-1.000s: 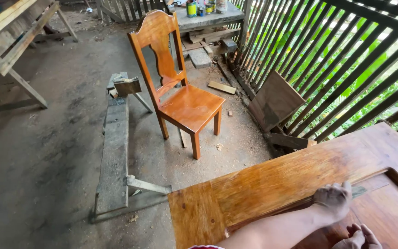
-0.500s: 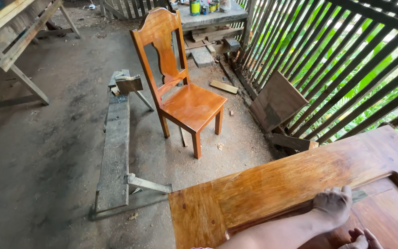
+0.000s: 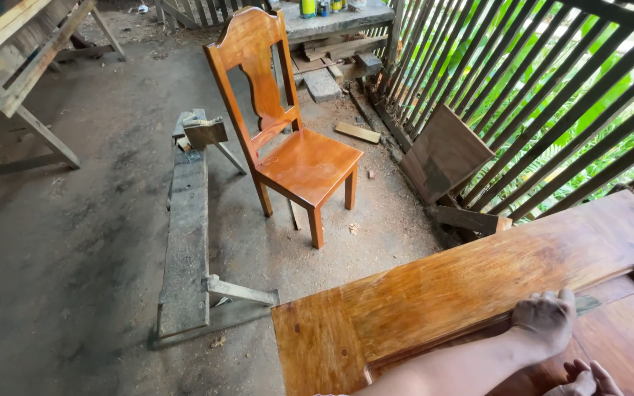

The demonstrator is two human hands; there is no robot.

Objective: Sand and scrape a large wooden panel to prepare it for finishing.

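1. Working along the door (image 3: 434, 293) panel groove, near its long edge; most of the frame already looks glossy.
2. My left hand (image 3: 546, 317) presses a dark pad (image 3: 587, 303), fingers curled.
3. My right hand (image 3: 585, 381) is half out of view, can't tell its grip.

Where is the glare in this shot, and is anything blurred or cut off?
Head view: daylight through the slatted wall blows out the gaps at top right; a soft sheen lies on the varnished panel and the chair seat. The focus is sharp throughout, with slight wide-angle bending at the edges. The left hand shows whole; the right hand is cut by the bottom edge.
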